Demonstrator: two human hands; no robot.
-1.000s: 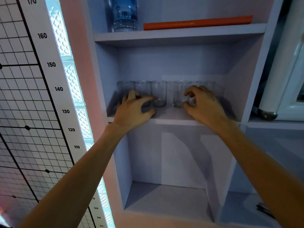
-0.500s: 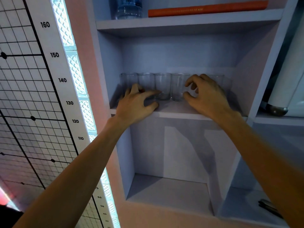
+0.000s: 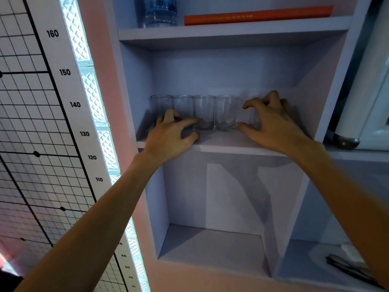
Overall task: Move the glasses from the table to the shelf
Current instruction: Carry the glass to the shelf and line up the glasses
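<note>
Several clear glasses stand in a row on the middle shelf (image 3: pixel 231 147) of a pale wall unit. Touching side by side are the first glass (image 3: pixel 160 102), the second (image 3: pixel 182 103), the third (image 3: pixel 203 110) and the fourth (image 3: pixel 226 112). My left hand (image 3: pixel 170 133) lies spread on the shelf in front of the two left glasses, its forefinger at the third glass's base. My right hand (image 3: pixel 273 123) is clawed over a fifth glass (image 3: pixel 253 118), which is mostly hidden behind it. Its thumb lies low beside the fourth glass.
The shelf above holds a water bottle (image 3: pixel 157 11) and a flat orange book (image 3: pixel 256 15). A height chart (image 3: pixel 63 72) and a lit glass-block strip (image 3: pixel 92 98) run down the left. A white appliance (image 3: pixel 362 91) stands right; dark objects (image 3: pixel 345 264) lie lower right.
The fourth glass was slid left against the third. My right hand then shifted right, onto the fifth glass. My left hand has stayed on the shelf.
</note>
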